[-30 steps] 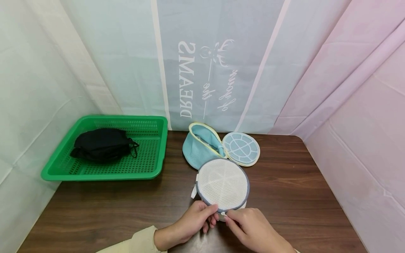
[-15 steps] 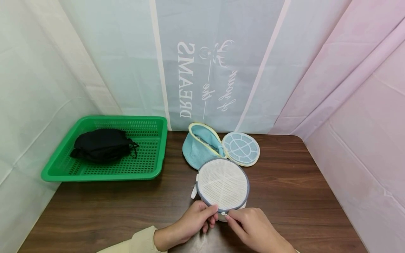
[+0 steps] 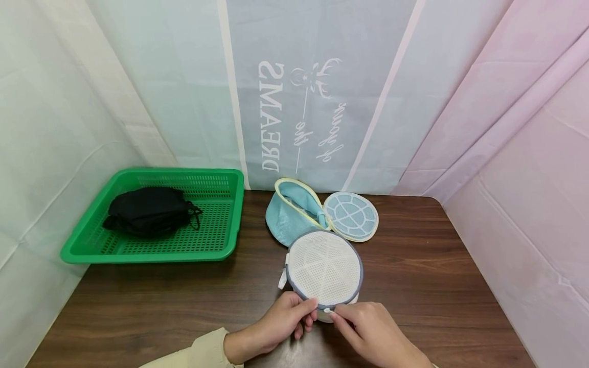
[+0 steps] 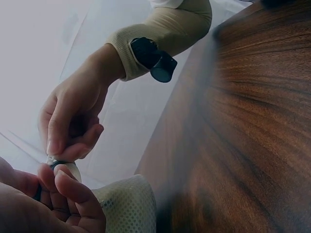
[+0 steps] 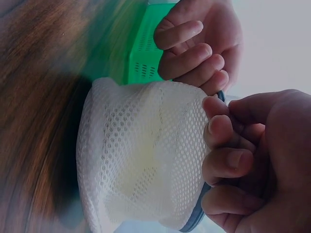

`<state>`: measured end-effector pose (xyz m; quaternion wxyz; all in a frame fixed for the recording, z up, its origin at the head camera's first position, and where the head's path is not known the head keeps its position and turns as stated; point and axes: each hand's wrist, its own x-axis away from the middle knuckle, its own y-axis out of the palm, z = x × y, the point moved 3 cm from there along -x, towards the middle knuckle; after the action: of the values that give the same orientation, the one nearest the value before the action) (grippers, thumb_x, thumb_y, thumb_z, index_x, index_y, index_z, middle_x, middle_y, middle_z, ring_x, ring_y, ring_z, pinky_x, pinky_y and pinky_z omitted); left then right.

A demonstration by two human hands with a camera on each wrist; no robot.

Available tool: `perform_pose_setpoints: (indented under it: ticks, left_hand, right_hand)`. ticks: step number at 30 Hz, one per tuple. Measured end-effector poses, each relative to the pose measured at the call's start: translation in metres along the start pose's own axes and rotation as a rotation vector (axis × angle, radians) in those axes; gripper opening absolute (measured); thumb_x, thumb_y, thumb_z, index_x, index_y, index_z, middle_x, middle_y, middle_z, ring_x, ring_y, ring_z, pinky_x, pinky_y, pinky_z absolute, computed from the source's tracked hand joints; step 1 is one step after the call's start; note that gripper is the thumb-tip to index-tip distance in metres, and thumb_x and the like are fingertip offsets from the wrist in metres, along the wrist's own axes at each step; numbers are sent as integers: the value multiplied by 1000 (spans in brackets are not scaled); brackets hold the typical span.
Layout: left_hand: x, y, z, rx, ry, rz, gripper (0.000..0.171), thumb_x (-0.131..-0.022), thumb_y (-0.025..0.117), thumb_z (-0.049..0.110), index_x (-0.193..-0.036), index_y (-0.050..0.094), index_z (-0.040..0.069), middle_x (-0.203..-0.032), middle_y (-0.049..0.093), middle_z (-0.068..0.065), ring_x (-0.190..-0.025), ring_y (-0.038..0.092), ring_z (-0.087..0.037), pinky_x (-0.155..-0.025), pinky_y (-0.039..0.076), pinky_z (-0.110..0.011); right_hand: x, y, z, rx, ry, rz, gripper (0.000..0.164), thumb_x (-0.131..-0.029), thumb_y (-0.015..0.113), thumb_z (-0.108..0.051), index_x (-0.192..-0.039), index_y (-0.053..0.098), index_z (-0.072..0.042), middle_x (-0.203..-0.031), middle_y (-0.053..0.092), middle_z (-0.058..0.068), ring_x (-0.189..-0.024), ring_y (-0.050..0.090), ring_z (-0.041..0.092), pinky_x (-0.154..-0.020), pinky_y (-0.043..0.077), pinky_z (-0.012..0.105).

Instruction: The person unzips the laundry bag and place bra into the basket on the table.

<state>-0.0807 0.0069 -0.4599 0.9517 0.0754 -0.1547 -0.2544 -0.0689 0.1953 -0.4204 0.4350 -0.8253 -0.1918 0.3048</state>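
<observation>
- Left hand: grasping the near rim of the white bag, thumb laid on top, fingers curled below.
- Right hand, just beside the left: thumb and finger pinching the zip pull, at the rim's near edge.
- Behind the right hand, a beige sleeve with a black device at the cuff.
- Directly ahead of both hands, the white bag: upright on the table, mesh-sided, round top facing up, dark edging all round.
- Ahead of the left hand, on the bag's left side, a white tab, hanging.
- Beyond the bag from the hands, the blue bag: mouth gaping, yellow-edged; hard to tell whether touching the white one.
- Farther ahead of the right hand, the blue bag's round lid, lying flat.
- Well left and ahead of the left hand, a green basket holding a black pouch.
- Farthest from both hands, a curtain with mirrored white lettering.
</observation>
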Motion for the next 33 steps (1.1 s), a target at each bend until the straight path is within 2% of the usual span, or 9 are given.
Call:
perform_pose_setpoints:
  ticks: [8, 14, 19, 26, 33]
  left_hand:
    - [-1, -1, -1, 5, 6, -2, 42, -105, 54, 19, -83, 56, -17, -64, 54, 3, -49, 42, -5, -44, 37, -18]
    - [0, 0, 0, -4, 1, -4, 43, -104, 56, 19, -87, 55, -21, -63, 54, 3, -48, 42, -5, -44, 37, -18]
    - [0, -1, -1, -2, 0, 3, 43, -104, 56, 18, -88, 55, -22, -63, 54, 3, -47, 41, -5, -44, 37, -18]
    - [0, -1, -1, -9, -4, 6, 40, -104, 56, 18, -83, 56, -17, -62, 54, 3, -45, 40, -4, -44, 36, -18]
    - [1, -1, 0, -12, -6, 17, 43, -103, 57, 17, -90, 54, -23, -62, 53, 3, -45, 39, -4, -44, 36, -18]
  right_hand:
    - [4, -5, 4, -26, 29, 3, 44, -96, 71, -12, -69, 43, -32, -65, 27, -26, -56, 23, -14, -48, 22, 4]
    - [5, -6, 7, -19, 44, -10, 43, -96, 71, -14, -70, 44, -34, -66, 27, -27, -57, 25, -13, -49, 23, 4]
    - [7, -10, 10, -26, 59, -12, 36, -97, 70, -14, -72, 51, -32, -65, 29, -27, -56, 27, -13, -48, 26, 6]
    - [9, -13, 13, -45, 23, -17, 37, -98, 70, -14, -72, 49, -32, -67, 27, -26, -58, 25, -13, -50, 25, 4]
    - [12, -19, 19, -42, -5, 18, 38, -95, 72, -10, -74, 50, -33, -68, 28, -25, -59, 24, -14, -50, 25, 3]
